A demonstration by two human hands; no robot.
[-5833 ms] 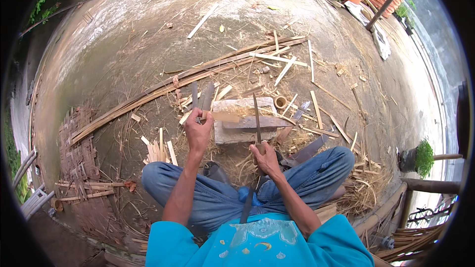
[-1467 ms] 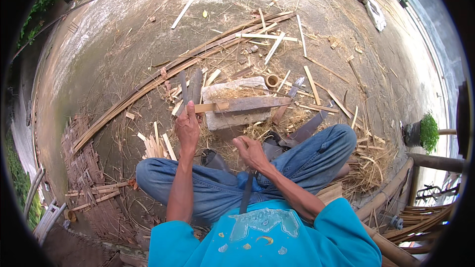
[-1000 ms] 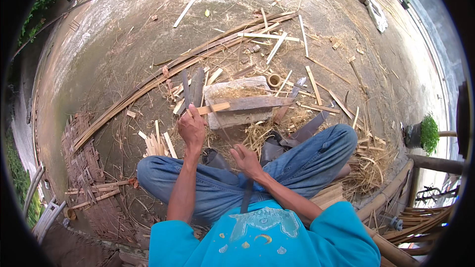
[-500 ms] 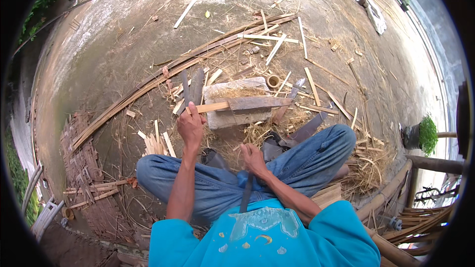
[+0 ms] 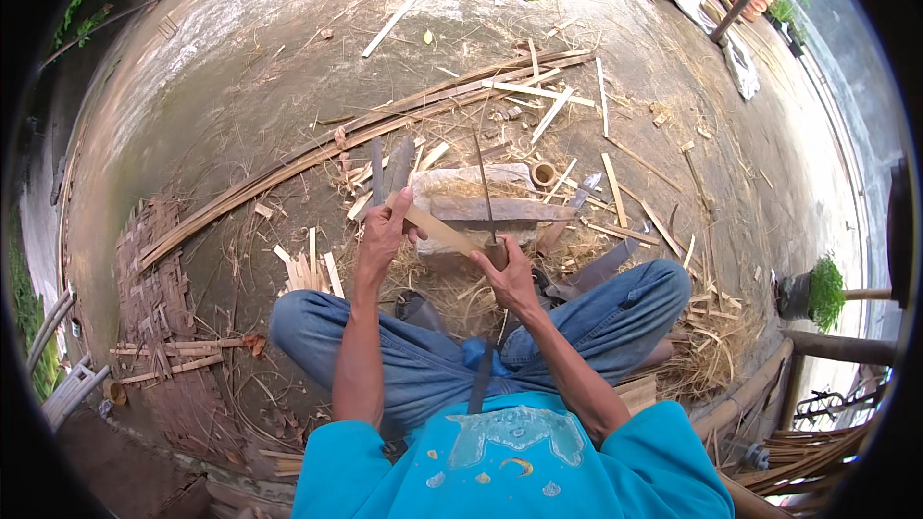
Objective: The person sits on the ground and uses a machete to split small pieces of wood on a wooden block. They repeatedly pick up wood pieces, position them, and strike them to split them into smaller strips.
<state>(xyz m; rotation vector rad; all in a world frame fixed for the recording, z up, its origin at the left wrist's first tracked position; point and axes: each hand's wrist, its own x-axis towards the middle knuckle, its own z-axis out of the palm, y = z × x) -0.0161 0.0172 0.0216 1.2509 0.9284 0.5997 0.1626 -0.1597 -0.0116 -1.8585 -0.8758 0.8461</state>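
My left hand (image 5: 385,235) grips one end of a flat pale bamboo strip (image 5: 440,229), thumb pressed on top. The strip slants down to the right, toward my right hand (image 5: 510,279). That hand is closed round the short handle of a knife (image 5: 484,173), whose thin blade stands edge-on and points away from me. The strip's near end meets the fingers of my right hand beside the handle; exact contact there is hard to make out. Beyond both hands lies a pale block (image 5: 433,183) with a dark flat wooden piece (image 5: 510,210) laid across it.
Long bamboo strips (image 5: 279,168) run diagonally over the ground. A short bamboo tube (image 5: 543,175) stands by the block. Dark blades (image 5: 596,267) lie near my right knee, shavings (image 5: 707,356) beside it. Short pale sticks (image 5: 308,269) gather at the left. A potted plant (image 5: 825,290) is far right.
The strip has lifted off the block and turned, its far end now toward my right hand. My right hand has risen from near my lap, and the knife now shows in it.
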